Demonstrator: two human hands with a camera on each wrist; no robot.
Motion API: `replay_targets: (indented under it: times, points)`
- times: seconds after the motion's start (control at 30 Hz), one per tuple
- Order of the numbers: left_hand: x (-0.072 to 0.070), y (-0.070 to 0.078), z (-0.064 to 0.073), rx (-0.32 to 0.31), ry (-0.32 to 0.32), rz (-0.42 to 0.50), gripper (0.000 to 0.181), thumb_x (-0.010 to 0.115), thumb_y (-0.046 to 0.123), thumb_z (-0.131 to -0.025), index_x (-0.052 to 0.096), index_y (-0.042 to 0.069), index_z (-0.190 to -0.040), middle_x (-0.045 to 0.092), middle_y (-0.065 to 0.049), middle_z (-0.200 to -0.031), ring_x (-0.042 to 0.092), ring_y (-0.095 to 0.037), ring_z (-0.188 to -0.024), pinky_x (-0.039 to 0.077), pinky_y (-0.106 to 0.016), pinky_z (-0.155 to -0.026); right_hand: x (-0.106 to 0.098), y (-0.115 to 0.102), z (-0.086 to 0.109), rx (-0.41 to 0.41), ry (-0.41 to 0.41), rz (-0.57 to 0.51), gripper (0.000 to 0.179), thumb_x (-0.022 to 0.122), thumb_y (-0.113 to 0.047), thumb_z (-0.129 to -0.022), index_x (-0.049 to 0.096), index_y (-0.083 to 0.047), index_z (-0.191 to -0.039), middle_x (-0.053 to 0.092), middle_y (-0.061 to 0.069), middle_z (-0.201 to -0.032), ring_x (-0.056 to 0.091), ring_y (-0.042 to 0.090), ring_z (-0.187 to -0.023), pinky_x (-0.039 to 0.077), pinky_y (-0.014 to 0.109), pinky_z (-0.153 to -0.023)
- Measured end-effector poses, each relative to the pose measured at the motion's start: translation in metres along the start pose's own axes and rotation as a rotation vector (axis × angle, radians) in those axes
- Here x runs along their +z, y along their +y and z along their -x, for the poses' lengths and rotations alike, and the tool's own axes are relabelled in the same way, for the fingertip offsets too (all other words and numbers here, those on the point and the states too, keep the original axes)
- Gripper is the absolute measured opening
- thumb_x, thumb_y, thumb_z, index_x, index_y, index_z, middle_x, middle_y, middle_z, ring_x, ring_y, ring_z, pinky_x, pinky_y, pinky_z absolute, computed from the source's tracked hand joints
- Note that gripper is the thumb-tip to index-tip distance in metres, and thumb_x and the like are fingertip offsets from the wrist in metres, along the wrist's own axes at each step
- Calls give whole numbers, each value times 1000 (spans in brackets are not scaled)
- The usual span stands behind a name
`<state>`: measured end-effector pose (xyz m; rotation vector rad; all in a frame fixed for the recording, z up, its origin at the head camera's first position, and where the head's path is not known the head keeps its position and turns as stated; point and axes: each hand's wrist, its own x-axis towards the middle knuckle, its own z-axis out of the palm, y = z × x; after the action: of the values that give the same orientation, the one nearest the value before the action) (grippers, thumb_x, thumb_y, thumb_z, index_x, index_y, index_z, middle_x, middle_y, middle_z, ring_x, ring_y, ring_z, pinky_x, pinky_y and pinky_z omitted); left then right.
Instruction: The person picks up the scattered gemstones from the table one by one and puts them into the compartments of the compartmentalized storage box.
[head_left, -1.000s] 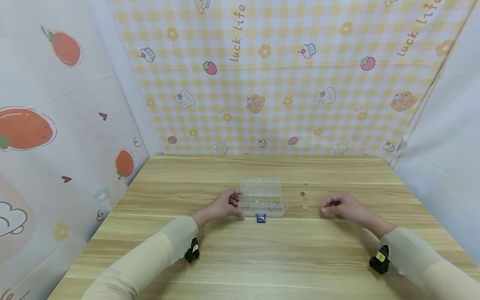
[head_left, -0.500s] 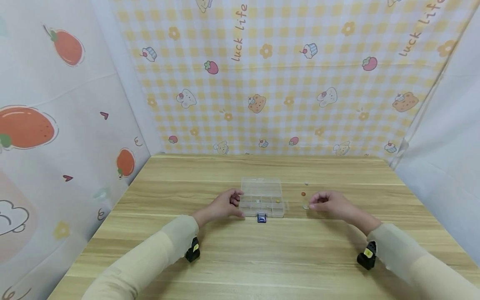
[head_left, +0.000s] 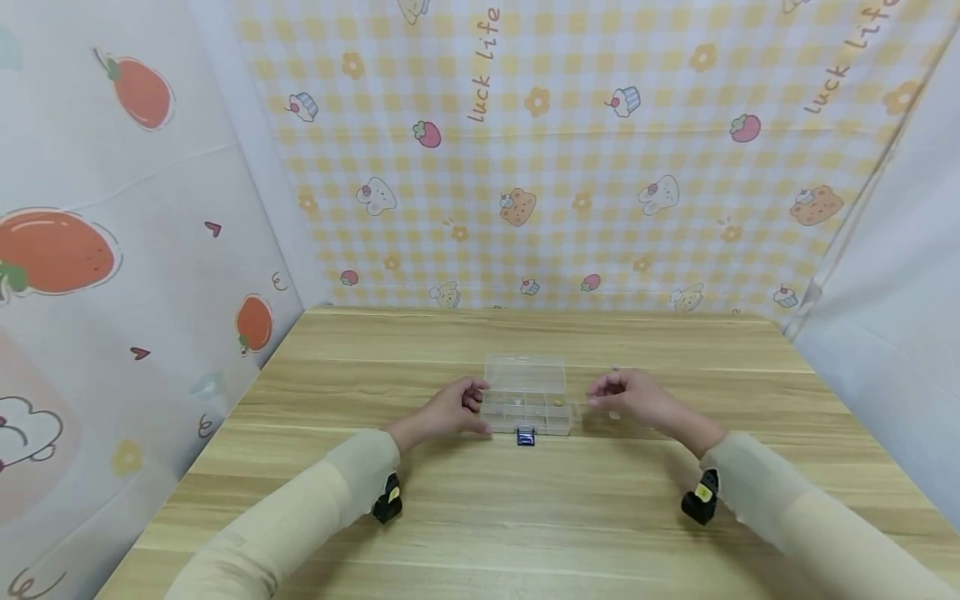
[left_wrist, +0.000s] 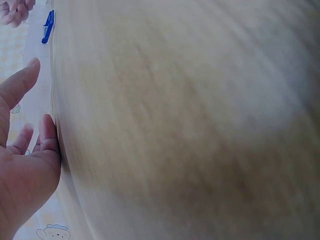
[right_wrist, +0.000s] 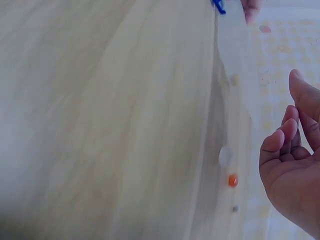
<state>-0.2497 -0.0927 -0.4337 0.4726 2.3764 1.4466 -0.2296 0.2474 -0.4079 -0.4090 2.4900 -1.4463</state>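
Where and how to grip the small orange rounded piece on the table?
Pinch the small orange rounded piece by its two free flanks, probably best from above: it looks low, and sits between a pale translucent disc and a small grey piece, so a pinch across that row should miss both.

Wood-grain tabletop point(head_left: 480, 517) bearing an open clear box point(head_left: 527, 400)
The tabletop spans the head view's lower half, the box just right of centre, a pale flat piece point(head_left: 615, 415) right of it; an orange piece point(right_wrist: 233, 180) and a grey piece point(right_wrist: 235, 209) lie at lower right in the right wrist view.
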Motion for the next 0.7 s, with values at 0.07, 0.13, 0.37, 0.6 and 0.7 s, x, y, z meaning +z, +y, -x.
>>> replay_targets:
  times: [0.07, 0.13, 0.37, 0.6, 0.7]
  points:
    - [0, 1, 0, -4, -2, 4, 68, 86, 1, -70, 52, 0, -129, 53, -8, -109, 51, -19, -95, 45, -32, -84, 4, -5, -3, -5, 6, 7, 27, 74, -18, -88, 68, 3, -104, 62, 7, -90, 55, 21, -81, 49, 36, -69]
    - [1, 2, 1, -1, -3, 3, 68, 86, 0, -70, 52, 0, -129, 53, -8, -109, 51, -20, -95, 45, -32, -84, 8, -11, -7, -16, -1, -4, 27, 74, -17, -88, 68, 3, -104, 63, 6, -90, 55, 20, -80, 49, 36, -70]
    - [2, 5, 1, -3, 5, -11, 67, 85, 0, -70, 52, -1, -128, 53, -9, -110, 51, -21, -97, 45, -33, -86, 22, -25, -18, -47, -43, -59, 22, 71, -11, -89, 67, 5, -103, 65, 8, -94, 58, 18, -83, 51, 40, -77]
    - [1, 4, 2, 12, -3, -7, 67, 85, -1, -71, 51, -2, -128, 53, -11, -111, 51, -22, -97, 45, -33, -85, 36, -34, -29, -65, -74, -71, 19, 72, -11, -88, 68, 2, -101, 64, 8, -91, 56, 19, -81, 51, 38, -76]
    - [1, 4, 2, 12, -7, -7, 66, 85, 0, -71, 51, -1, -128, 53, -11, -111, 51, -22, -97, 45, -32, -85, 42, -37, -34, -58, -81, -91, 18, 72, -10, -88, 69, 2, -100, 64, 8, -91, 58, 18, -82, 53, 38, -78]
